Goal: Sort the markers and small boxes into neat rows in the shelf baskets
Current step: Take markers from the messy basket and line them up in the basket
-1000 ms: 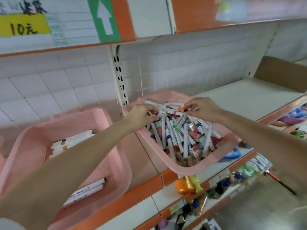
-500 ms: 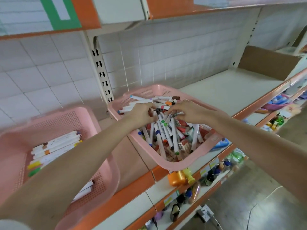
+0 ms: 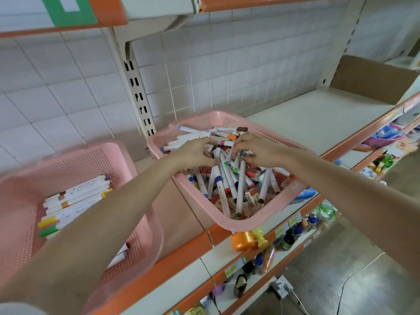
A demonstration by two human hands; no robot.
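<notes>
Head view: the right basket [image 3: 238, 226] overhangs the shelf edge [image 3: 219, 234], bare shelf [image 3: 306, 119] at 2 o'clock. Left hand [image 3: 196, 153] and right hand [image 3: 258, 151] grip markers [image 3: 241, 185], as before.

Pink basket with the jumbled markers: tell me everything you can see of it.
Pink plastic basket, perforated walls, smooth rolled rim, rounded corners. It sits skewed on the cream shelf, its front corner overhanging the orange edge. Inside, a heap of white markers with coloured caps over small boxes. The left hand and right hand curl round markers near its middle.
</notes>
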